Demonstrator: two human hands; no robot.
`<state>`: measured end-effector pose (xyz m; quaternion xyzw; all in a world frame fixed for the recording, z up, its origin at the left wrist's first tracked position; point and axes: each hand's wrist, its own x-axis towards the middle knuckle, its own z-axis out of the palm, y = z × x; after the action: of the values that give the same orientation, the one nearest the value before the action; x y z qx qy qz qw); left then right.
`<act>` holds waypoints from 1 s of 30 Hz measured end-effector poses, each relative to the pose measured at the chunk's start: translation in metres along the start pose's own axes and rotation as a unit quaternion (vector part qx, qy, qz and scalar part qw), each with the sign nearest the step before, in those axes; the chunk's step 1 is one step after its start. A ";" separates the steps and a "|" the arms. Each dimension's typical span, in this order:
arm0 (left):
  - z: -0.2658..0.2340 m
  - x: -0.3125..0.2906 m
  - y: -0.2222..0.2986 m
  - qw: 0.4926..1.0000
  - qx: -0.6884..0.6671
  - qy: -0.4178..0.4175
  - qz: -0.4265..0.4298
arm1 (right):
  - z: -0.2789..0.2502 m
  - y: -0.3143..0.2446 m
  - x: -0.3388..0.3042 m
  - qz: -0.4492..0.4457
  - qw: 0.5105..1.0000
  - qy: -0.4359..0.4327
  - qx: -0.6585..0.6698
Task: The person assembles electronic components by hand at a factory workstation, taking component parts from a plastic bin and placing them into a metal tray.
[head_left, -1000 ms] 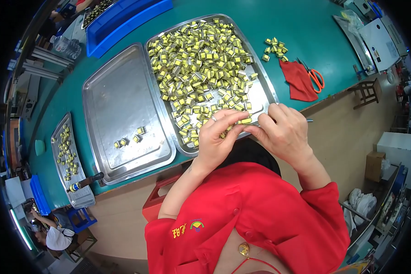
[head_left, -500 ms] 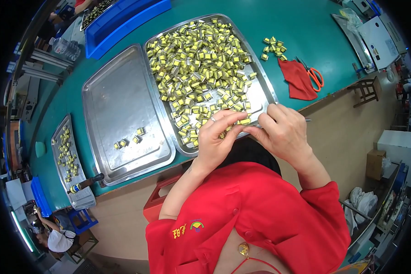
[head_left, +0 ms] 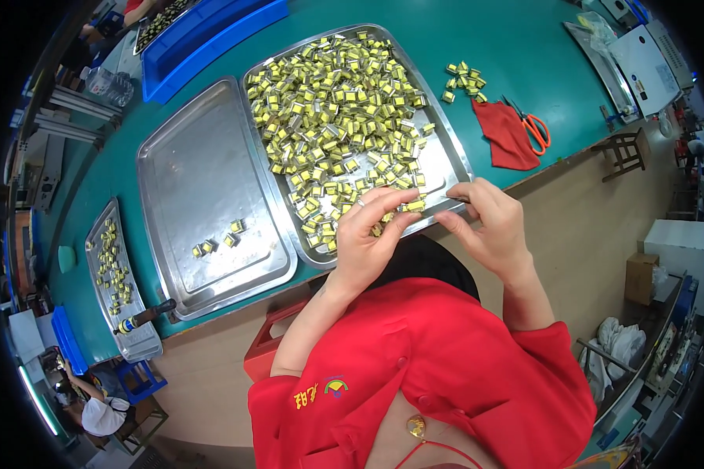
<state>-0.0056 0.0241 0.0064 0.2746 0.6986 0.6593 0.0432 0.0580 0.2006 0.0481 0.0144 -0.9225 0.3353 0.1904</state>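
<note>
Green tabletop (head_left: 461,31), workshop gear beyond its edges. Landmark: the filled tray (head_left: 438,160), shallow steel, its raised rim presumably there to keep loose parts together.

Hands both at that tray's near edge. Left hand (head_left: 368,233) pinches a yellow piece (head_left: 414,206) between thumb and forefinger; fingertips seem the natural grip for so small a block, and holding it above the tray probably keeps a dropped one from straying. Right hand (head_left: 491,233) is at the tray's near right corner, thumb standing off from curled fingers, a slim dark object (head_left: 457,198) at the fingertips. Whether gripped, cannot tell.

Left of the filled tray: a sparse tray (head_left: 203,156), a few pieces near its front, perhaps set apart from the heap (head_left: 328,109). Right of the filled tray: small cluster (head_left: 464,80), red cloth (head_left: 504,137), orange-handled scissors (head_left: 538,133) beside it, likely within reach.

Held piece: partly hidden by fingers, bright yellow. Its neighbours in the filled tray: boxy, yellow middles, silvery-grey sides, tumbled at all angles.
</note>
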 end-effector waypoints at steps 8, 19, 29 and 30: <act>-0.001 -0.001 -0.001 1.000 -0.028 -0.005 -0.010 | 0.004 -0.004 0.001 -0.048 0.998 -0.017 -0.033; -0.002 0.000 -0.003 0.999 -0.041 -0.008 -0.013 | 0.006 -0.014 0.013 -0.144 0.969 -0.006 -0.199; -0.003 -0.001 0.000 1.000 -0.012 -0.009 0.009 | 0.006 -0.016 0.015 -0.158 0.957 -0.020 -0.244; -0.003 -0.001 0.000 1.000 -0.008 -0.007 0.012 | 0.006 -0.017 0.015 -0.157 0.957 -0.020 -0.244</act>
<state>-0.0061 0.0210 0.0067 0.2873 0.6894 0.6636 0.0429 0.0447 0.1857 0.0596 0.1194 -0.9660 0.0656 0.2197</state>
